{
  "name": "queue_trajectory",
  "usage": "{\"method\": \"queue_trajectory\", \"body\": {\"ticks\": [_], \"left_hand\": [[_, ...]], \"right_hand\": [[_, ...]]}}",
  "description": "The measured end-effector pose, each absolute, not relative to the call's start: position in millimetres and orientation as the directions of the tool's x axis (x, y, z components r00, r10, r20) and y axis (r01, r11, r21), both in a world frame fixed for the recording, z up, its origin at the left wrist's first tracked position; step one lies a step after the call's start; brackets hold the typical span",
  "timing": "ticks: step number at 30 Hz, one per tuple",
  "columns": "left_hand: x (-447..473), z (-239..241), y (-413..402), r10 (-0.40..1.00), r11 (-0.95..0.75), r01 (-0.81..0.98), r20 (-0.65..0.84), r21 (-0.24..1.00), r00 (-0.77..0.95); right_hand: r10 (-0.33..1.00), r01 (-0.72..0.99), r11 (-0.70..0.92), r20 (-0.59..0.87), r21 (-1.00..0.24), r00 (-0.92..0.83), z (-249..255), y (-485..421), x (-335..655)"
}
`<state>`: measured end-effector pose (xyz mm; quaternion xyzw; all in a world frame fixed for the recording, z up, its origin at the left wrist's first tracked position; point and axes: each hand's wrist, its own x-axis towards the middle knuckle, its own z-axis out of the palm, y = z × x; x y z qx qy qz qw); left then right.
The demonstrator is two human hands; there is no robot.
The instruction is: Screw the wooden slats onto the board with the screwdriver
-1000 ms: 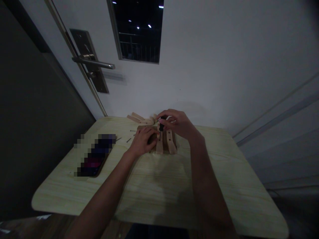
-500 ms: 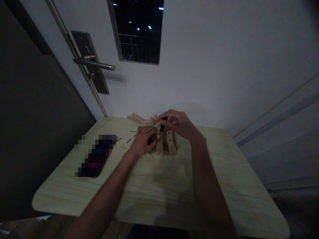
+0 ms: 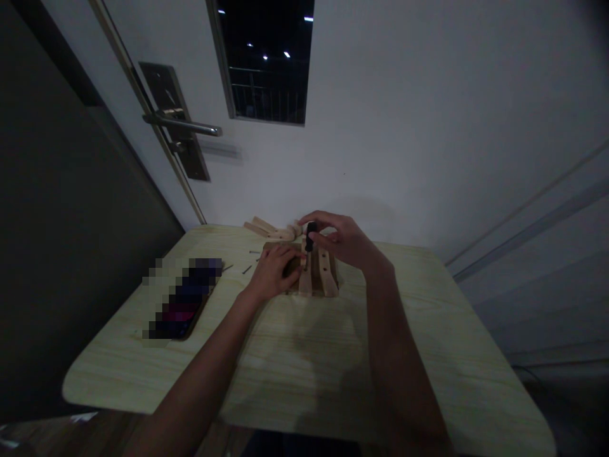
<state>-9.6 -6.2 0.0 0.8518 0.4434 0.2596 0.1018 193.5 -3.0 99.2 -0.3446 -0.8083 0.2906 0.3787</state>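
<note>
My right hand [image 3: 340, 236] grips the black handle of a screwdriver [image 3: 311, 238], held upright with its lower end over a pale wooden strip [image 3: 305, 284]. Closed against that strip from the left is my left hand [image 3: 275, 270], its fingertips and thumb at the strip's edge beside the screwdriver. Under both lies a brown wooden board [image 3: 318, 284], partly hidden by my left hand. A second pale strip [image 3: 327, 273] with dark holes rests on the board's right side.
Loose wooden pieces [image 3: 271, 230] lie at the table's back edge, against the white door [image 3: 380, 158]. Several screws [image 3: 247, 270] are scattered left of the board. A phone [image 3: 190, 298], partly blurred out, lies on the left of the table [image 3: 419, 355].
My right hand's fingers have shifted on the screwdriver handle, and more of the handle shows. My left hand stays in place on the strip. The view has shifted slightly.
</note>
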Motion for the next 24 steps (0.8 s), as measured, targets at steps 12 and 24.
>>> {"method": "queue_trajectory", "body": {"ticks": [12,24], "left_hand": [[-10.1,-2.6,-5.2,0.789,-0.61,0.689,0.38,0.392,0.482],[-8.7,0.8,-6.9,0.802,-0.596,0.683,0.36,0.422,0.477]], "right_hand": [[0.828,0.355,0.543,0.414,-0.761,-0.378,97.7,1.3,189.3],[0.788,0.369,0.592,0.419,-0.717,-0.451,93.1,3.2,192.4]]}}
